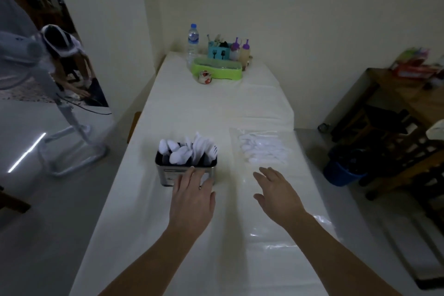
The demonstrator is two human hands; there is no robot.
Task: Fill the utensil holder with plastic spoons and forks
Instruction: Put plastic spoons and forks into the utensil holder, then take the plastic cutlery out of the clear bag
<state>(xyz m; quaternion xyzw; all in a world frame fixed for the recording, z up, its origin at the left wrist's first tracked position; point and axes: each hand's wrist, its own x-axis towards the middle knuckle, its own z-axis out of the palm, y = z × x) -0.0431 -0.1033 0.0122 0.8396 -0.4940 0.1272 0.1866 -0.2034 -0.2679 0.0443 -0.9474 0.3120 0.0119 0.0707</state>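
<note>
A shiny metal utensil holder [168, 175] stands on the white table [216, 108], left of centre. Several white plastic spoons and forks [187, 150] stick up out of it. My left hand [193, 197] lies with straight fingers against the holder's near side. To the right, a clear plastic bag of white spoons [263, 149] lies flat on the table. My right hand [278, 188] hovers just short of that bag, fingers relaxed and spread, holding nothing.
At the table's far end stand a water bottle [193, 42], a green tray [217, 69], a teal cutlery caddy [219, 51] and two purple-capped bottles [240, 51]. A fan stand [72, 127] is on the left floor. A blue bin [341, 170] and wooden furniture [396, 113] are right.
</note>
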